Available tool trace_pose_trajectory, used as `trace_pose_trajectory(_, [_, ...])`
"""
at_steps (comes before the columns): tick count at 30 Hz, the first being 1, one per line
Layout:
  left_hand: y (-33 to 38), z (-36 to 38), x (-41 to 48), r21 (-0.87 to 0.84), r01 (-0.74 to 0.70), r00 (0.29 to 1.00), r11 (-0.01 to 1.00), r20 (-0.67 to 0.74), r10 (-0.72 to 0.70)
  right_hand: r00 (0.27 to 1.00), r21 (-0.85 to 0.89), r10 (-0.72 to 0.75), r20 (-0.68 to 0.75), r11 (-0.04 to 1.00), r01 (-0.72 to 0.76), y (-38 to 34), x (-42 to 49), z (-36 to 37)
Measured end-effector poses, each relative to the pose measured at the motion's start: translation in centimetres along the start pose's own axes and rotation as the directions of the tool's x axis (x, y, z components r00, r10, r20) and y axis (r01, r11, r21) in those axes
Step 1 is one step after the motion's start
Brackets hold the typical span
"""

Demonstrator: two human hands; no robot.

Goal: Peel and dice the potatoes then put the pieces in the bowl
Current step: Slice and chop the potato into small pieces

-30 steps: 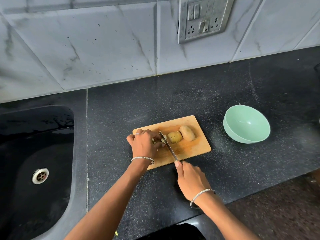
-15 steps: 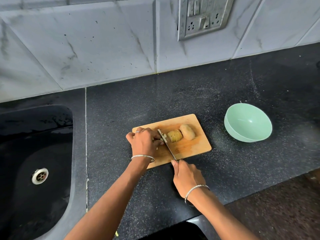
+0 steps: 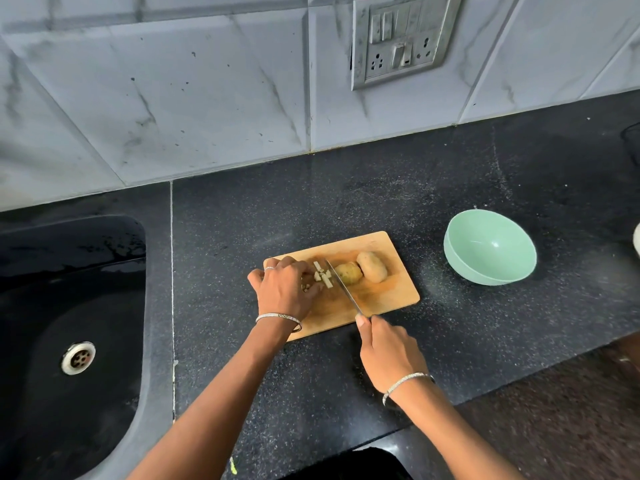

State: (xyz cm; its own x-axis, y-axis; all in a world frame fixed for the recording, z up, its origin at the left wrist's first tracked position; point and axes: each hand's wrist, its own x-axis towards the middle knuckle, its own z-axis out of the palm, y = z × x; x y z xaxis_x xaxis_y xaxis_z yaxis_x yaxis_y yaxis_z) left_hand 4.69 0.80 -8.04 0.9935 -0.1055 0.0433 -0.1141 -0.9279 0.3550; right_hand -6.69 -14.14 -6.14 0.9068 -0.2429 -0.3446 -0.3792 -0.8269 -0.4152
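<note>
Wood board [image 3: 391, 297]: pale potato dice [image 3: 325, 277] newly bared left of knife [image 3: 341, 289].
Left grip [image 3: 284, 289]: curled on dice.
Right grip [image 3: 388, 355]: clasps knife.
Mint bowl [image 3: 490, 249]: unfilled.

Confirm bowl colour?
Pale mint green, plain with no pattern; the bowl shows clearly in the head view, right of the cutting board.

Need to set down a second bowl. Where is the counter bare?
Bare: the wide strip of counter between the cutting board and tiled wall; the patch between sink and board; the stretch in front of the green bowl. Crowded: the board, with the left hand on the potato pieces, the knife in the right hand, two potatoes.
</note>
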Motion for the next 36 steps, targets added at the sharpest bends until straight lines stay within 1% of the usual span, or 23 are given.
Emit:
trace_pose_trajectory(4, [0.4,-0.1,0.1,0.013,-0.006,1.000,1.000,0.011,0.006,1.000,-0.015,0.011,0.011,1.000,-0.011,-0.1,0.0,0.7])
trace_pose_trajectory(10, [-0.5,-0.4,-0.5,0.009,0.018,0.999,1.000,-0.050,-0.017,0.990,0.105,-0.067,0.120,0.993,0.055,0.6,-0.1,1.6])
trace_pose_trajectory(13, [-1.1,-0.7,-0.6,-0.035,0.021,0.998,0.999,-0.059,-0.023,0.995,0.139,-0.060,0.085,0.989,0.048,0.8,0.4,1.2])
trace_pose_trajectory(15, [-1.1,-0.8,-0.2,-0.060,0.019,0.999,0.998,-0.036,-0.021,0.997,0.127,-0.039,0.068,0.991,0.030,0.8,0.9,0.7])
trace_pose_trajectory(18, [-0.5,-0.7,0.5,-0.025,-0.016,0.999,1.000,0.033,0.017,0.997,0.082,-0.024,0.068,0.996,0.018,0.4,1.6,0.2])
trace_pose_trajectory(22, [0.0,-0.5,1.2,-0.006,-0.039,0.997,0.999,0.070,0.039,0.994,0.049,-0.021,0.109,0.999,0.016,-0.4,2.1,0.5])
trace_pose_trajectory(25, [-0.4,-0.4,1.2,-0.001,-0.021,0.999,1.000,0.042,0.021,0.988,0.121,-0.025,0.153,0.993,0.006,-0.1,2.0,0.5])
trace_pose_trajectory(27, [-1.0,-0.5,1.1,-0.043,0.001,1.000,0.999,0.020,0.000,0.983,0.229,-0.026,0.182,0.973,-0.017,0.5,1.7,0.1])
trace_pose_trajectory(29, [-1.4,-0.7,1.0,-0.100,-0.006,1.000,0.995,0.029,0.009,0.976,0.365,-0.014,0.219,0.929,-0.069,0.8,1.4,-0.4])
trace_pose_trajectory(32, [-1.7,-0.7,1.0,-0.129,-0.021,0.999,0.991,0.026,0.025,0.946,0.547,0.003,0.324,0.815,-0.191,1.2,1.2,-1.0])
trace_pose_trajectory(34, [-2.0,-0.5,0.9,-0.135,-0.005,1.000,0.991,0.015,0.007,0.924,0.583,-0.032,0.381,0.784,-0.214,1.3,1.0,-1.3])
trace_pose_trajectory(36, [-2.3,-0.4,0.8,-0.114,0.004,1.000,0.994,0.016,-0.003,0.917,0.591,-0.062,0.394,0.781,-0.201,1.4,0.8,-1.5])
